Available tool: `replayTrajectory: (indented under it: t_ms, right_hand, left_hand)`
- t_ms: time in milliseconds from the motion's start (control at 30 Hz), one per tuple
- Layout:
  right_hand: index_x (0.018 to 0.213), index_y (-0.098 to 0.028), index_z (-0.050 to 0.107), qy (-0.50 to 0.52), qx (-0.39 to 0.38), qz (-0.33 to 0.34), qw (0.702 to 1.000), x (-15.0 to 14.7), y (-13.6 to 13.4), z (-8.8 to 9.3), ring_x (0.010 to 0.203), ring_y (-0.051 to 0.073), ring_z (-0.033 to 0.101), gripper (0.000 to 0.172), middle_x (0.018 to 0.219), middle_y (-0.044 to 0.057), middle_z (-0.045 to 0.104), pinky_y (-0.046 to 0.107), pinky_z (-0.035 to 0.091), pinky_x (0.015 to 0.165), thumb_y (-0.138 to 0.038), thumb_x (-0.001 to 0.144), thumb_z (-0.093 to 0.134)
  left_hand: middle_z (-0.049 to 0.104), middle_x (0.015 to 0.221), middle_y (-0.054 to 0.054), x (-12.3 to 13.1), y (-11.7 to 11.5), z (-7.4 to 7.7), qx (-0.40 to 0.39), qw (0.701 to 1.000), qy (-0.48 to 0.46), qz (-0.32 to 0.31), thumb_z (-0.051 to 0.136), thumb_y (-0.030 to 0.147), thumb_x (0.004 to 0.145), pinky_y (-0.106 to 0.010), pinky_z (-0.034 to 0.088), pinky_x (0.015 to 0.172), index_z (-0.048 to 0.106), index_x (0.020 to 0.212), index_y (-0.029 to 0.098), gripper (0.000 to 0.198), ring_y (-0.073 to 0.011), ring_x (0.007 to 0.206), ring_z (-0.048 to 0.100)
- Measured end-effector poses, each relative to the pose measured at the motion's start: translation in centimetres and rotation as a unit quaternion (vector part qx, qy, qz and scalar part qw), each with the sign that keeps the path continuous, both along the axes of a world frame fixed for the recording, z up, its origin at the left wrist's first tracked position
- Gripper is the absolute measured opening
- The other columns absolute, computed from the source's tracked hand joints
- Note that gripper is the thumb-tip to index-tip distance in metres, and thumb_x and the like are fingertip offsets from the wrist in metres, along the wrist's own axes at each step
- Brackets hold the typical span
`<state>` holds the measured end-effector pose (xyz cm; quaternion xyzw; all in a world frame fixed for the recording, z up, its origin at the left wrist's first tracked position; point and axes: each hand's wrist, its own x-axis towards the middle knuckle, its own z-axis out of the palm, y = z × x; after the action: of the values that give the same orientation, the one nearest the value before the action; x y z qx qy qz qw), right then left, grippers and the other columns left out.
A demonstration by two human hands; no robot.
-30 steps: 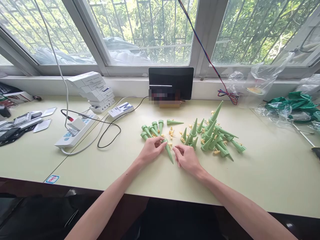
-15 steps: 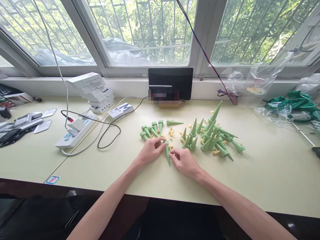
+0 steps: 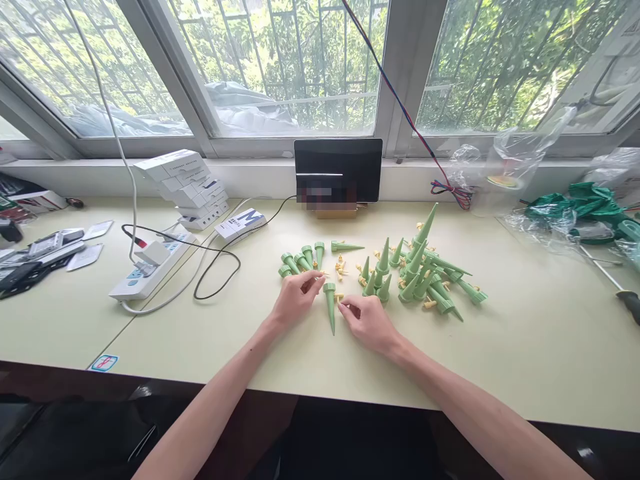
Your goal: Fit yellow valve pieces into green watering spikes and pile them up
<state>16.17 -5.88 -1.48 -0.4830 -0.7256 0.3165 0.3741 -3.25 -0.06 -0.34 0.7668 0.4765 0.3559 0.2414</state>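
A green plastic spike with a ribbed cap lies between my hands, its point toward me. My left hand is just left of its cap, fingers curled with a small gap between thumb and index, apart from the spike. Thumb and forefinger of my right hand pinch a small yellow T-shaped valve right of the spike. Beyond my left hand lie several green spikes and loose yellow valves. Another spike lies sideways behind them.
A pile of green spikes, many with yellow valves, fills the right middle. At the back stands a dark tablet. White boxes and a power strip with cables are on the left. Plastic bags and a screwdriver lie right.
My left hand has let go of the green spike and drawn slightly left. The spike now lies straighter on the table. My right hand keeps its place by the yellow valve.
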Motion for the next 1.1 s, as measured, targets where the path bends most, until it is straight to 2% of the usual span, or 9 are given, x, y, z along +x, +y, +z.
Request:
replayTrajectory:
  t_ms: [167,333,467,633,900,1100]
  right_hand:
    - [0.068,-0.018,0.062,-0.013,0.007,-0.021,1.000,0.2,0.1,-0.2,0.048,0.013,0.044,0.030,0.054,0.000,0.053,0.027,0.032,0.052,-0.028,0.093,0.048]
    - [0.066,-0.019,0.061,-0.007,0.004,-0.020,1.000,0.2,0.1,-0.2,0.046,0.013,0.043,0.032,0.051,-0.001,0.051,0.027,0.031,0.050,-0.030,0.093,0.049]
    - [0.064,-0.019,0.059,0.004,0.001,-0.022,1.000,0.2,0.2,-0.2,0.045,0.012,0.041,0.033,0.051,-0.001,0.050,0.026,0.031,0.049,-0.032,0.093,0.048]
    - [0.063,-0.019,0.057,0.011,-0.005,-0.017,1.000,0.2,0.1,0.1,0.046,0.011,0.039,0.035,0.051,-0.002,0.048,0.026,0.029,0.049,-0.034,0.094,0.048]
    - [0.068,-0.018,0.062,0.027,0.003,0.010,1.000,0.0,-0.2,0.6,0.047,0.011,0.035,0.034,0.052,-0.003,0.043,0.026,0.030,0.050,-0.034,0.094,0.047]
    - [0.069,-0.018,0.061,0.028,0.012,0.015,0.999,0.0,-0.2,0.6,0.048,0.011,0.035,0.031,0.053,-0.004,0.043,0.025,0.030,0.052,-0.031,0.094,0.049]
  left_hand:
    - [0.060,0.062,0.000,-0.6,1.4,1.5,0.050,0.998,0.040,-0.001,0.052,0.036,0.092,-0.023,0.039,0.055,0.067,0.084,0.016,0.026,-0.0106,0.051,0.047]
    - [0.064,0.077,-0.002,0.0,3.8,2.7,0.056,0.991,0.120,-0.017,0.055,0.028,0.088,-0.025,0.043,0.063,0.069,0.081,0.018,0.019,-0.0108,0.055,0.051]
    - [0.063,0.080,-0.003,0.6,5.1,1.9,0.067,0.989,0.134,-0.014,0.055,0.025,0.088,-0.026,0.041,0.064,0.069,0.080,0.017,0.018,-0.0116,0.058,0.051]
    - [0.062,0.080,-0.004,0.1,4.8,0.7,0.074,0.986,0.139,-0.048,0.052,0.027,0.091,-0.026,0.041,0.061,0.072,0.084,0.018,0.023,-0.0116,0.057,0.050]
    - [0.073,0.093,-0.004,-0.1,4.0,0.5,0.056,0.986,0.135,-0.083,0.054,0.026,0.090,-0.026,0.046,0.068,0.075,0.086,0.021,0.022,-0.0168,0.077,0.065]
    - [0.072,0.091,-0.004,0.3,3.8,0.4,0.051,0.984,0.160,-0.066,0.054,0.025,0.090,-0.027,0.046,0.069,0.075,0.087,0.021,0.022,-0.0177,0.076,0.065]
